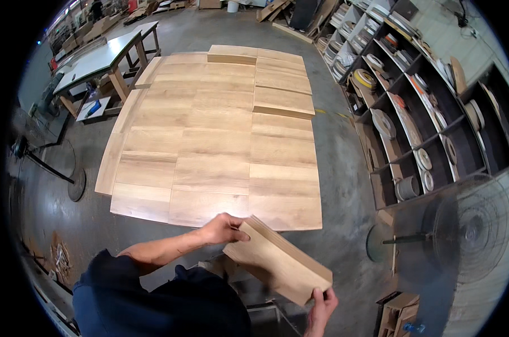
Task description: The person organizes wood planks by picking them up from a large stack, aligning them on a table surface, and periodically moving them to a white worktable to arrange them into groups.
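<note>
A stack of light wood-grain boards (277, 263) is held tilted in front of my body, just past the near edge of the panel-covered table. My left hand (226, 229) grips its upper left end, thumb on the top face and fingers around the far edge. At the opposite, lower right end my right hand (322, 306) is closed, its thumb on the face; the fingers beneath are partly hidden. Beyond the stack, matching wood-grain panels (212, 146) lie side by side in rows, with a few raised stacks toward the far side and the far right.
Shelves of edge-banding rolls (385, 123) line the right wall. A pedestal fan (471, 230) stands at the near right, another fan (52, 168) at the left. A white-topped workbench (97, 60) with a blue power drill (93, 109) on its lower shelf is at far left.
</note>
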Available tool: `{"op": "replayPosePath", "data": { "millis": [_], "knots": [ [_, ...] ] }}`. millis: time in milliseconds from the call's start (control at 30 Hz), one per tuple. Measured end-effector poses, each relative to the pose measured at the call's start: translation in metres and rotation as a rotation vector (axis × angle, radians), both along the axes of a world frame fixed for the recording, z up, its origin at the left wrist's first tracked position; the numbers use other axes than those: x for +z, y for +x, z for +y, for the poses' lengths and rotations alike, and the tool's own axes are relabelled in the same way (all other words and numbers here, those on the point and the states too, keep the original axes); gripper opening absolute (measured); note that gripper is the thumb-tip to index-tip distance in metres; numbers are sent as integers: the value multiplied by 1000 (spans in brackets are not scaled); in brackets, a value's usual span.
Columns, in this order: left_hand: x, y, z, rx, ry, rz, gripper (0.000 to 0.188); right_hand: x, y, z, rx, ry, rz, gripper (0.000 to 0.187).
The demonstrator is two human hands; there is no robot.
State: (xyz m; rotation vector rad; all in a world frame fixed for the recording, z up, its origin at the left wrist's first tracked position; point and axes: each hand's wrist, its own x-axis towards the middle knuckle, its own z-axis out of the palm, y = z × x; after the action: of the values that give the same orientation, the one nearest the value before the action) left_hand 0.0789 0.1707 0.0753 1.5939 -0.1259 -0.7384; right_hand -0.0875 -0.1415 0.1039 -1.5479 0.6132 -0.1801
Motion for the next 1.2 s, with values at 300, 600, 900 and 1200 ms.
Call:
{"op": "replayPosePath", "data": {
  "millis": [300,600,900,1200],
  "knots": [
    [17,93,-18,481,-25,12,37,-11,227,-60,400,63,-19,30],
    [-14,126,-75,842,-5,58,27,-56,369,-111,726,222,67,32],
    [-19,162,-116,978,96,104,14,-79,453,-144,908,321,141,30],
    [21,189,-112,1169,-37,42,30,-38,548,-133,1190,493,231,45]
  ]
}}
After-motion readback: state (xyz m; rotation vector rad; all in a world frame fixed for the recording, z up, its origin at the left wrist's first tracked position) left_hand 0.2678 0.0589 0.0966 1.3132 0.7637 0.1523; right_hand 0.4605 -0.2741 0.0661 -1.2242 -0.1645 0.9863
